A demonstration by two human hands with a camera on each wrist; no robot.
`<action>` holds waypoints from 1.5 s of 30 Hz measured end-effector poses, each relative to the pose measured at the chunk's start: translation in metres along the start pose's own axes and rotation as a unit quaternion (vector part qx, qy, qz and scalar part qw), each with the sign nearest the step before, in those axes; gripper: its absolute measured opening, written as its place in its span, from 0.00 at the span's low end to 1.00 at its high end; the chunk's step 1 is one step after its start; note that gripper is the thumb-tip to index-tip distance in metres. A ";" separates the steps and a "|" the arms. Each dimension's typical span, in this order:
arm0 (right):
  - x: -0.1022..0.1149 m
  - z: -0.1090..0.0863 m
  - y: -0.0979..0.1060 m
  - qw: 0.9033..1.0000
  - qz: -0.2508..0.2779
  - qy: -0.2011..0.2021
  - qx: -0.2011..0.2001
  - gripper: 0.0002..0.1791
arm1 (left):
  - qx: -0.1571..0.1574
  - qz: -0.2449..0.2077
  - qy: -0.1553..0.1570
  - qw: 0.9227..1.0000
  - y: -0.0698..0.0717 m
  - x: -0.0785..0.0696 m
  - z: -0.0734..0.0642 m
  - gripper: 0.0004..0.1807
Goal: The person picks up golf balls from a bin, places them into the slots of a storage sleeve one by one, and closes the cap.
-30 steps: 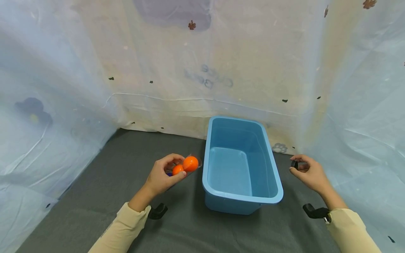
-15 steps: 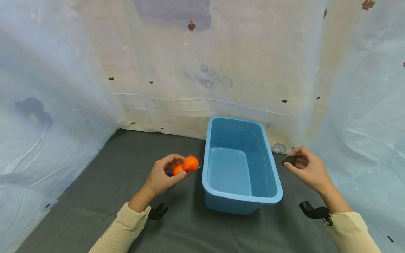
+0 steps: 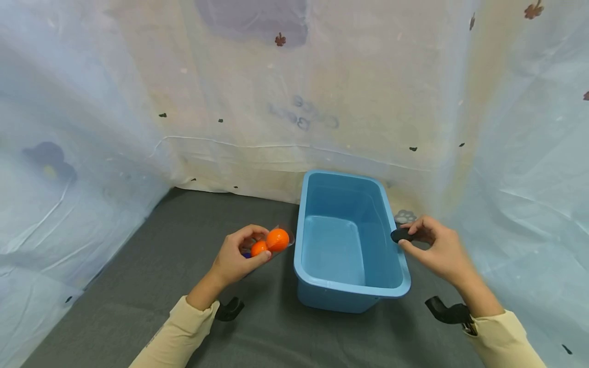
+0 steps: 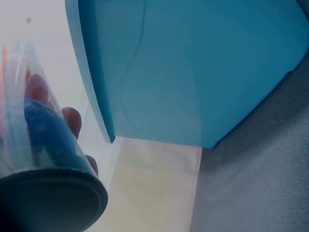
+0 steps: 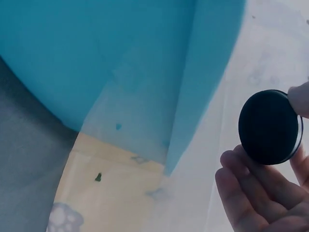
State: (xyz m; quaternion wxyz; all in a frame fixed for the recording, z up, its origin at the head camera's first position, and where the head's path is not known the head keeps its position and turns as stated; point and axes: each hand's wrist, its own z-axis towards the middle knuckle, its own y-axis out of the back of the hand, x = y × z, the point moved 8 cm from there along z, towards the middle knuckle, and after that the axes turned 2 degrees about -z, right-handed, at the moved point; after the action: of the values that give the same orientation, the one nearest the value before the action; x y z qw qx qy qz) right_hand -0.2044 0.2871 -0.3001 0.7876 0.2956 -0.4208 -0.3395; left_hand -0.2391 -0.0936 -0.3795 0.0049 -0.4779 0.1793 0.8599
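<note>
My left hand (image 3: 231, 259) grips a clear plastic tube (image 4: 57, 128) with a dark round base, left of the blue tub. Two orange balls (image 3: 277, 239) show at the tube's upper end in the head view, and a bit of blue lies under the fingers. A blue ball (image 4: 46, 121) shows through the wall in the left wrist view. Between thumb and fingertips, my right hand (image 3: 439, 251) pinches a round black lid (image 5: 268, 126) by its edge. In the head view the lid overlaps the tub's right rim; whether they touch cannot be told.
The light blue tub (image 3: 352, 290) stands between my hands on a dark grey cloth surface (image 3: 184, 230). Its sides rise well above the cloth. Pale printed sheeting (image 3: 230, 76) hangs behind and on both sides.
My right hand has moved left to the tub's right rim, and the lid has turned so that its flat face shows more. The left hand has stayed in place with the tube.
</note>
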 end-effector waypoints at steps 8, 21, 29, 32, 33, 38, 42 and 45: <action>0.016 -0.001 -0.012 1.000 0.000 0.023 0.006 0.15 | 0.002 0.001 0.004 1.000 -0.003 -0.001 -0.001 0.17; 0.058 0.004 -0.037 0.997 0.031 0.066 0.033 0.13 | 0.009 -0.009 -0.007 1.000 -0.008 -0.008 -0.001 0.17; 0.098 0.007 -0.050 0.992 0.075 0.093 0.047 0.13 | 0.016 -0.020 -0.007 1.000 -0.013 -0.012 0.002 0.17; 0.109 0.010 -0.056 0.990 0.099 0.089 0.053 0.15 | 0.020 -0.025 -0.008 0.999 -0.014 -0.015 0.003 0.17; 0.112 0.011 -0.058 0.989 0.106 0.089 0.055 0.16 | 0.021 -0.026 -0.010 0.999 -0.015 -0.017 0.003 0.17; 0.125 0.016 -0.067 0.985 0.127 0.095 0.067 0.21 | 0.029 -0.027 -0.008 0.999 -0.021 -0.020 0.005 0.17; 0.133 0.019 -0.074 0.984 0.134 0.095 0.074 0.23 | 0.031 -0.027 -0.005 0.999 -0.026 -0.021 0.007 0.18; 0.138 0.022 -0.079 0.982 0.143 0.090 0.082 0.24 | 0.033 -0.030 -0.004 0.999 -0.028 -0.022 0.009 0.19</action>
State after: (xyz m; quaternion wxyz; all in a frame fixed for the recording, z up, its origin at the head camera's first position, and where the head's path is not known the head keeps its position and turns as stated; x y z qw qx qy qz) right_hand -0.1891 0.1282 -0.2855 0.8360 0.3250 -0.4123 -0.1597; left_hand -0.2295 -0.0607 -0.3653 0.0473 -0.4792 0.1931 0.8549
